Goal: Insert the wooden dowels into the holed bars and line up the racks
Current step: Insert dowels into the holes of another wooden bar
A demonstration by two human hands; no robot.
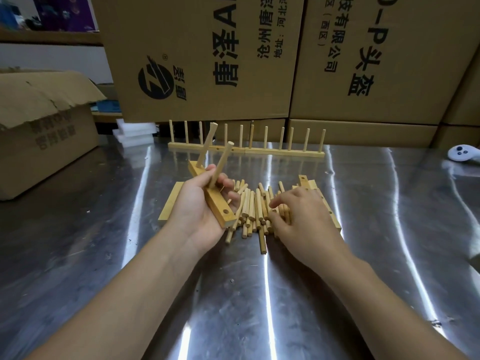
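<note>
Dowels (255,211) lie heaped on the bench (104,229); just beside them the left grip (200,209) holds a holed bar (220,206), tilted, two dowels standing in it. Right grip (298,216) curls over the heap, pinching or not I cannot tell. Tilt could loosen those seated dowels, or skew the next insertion
</note>
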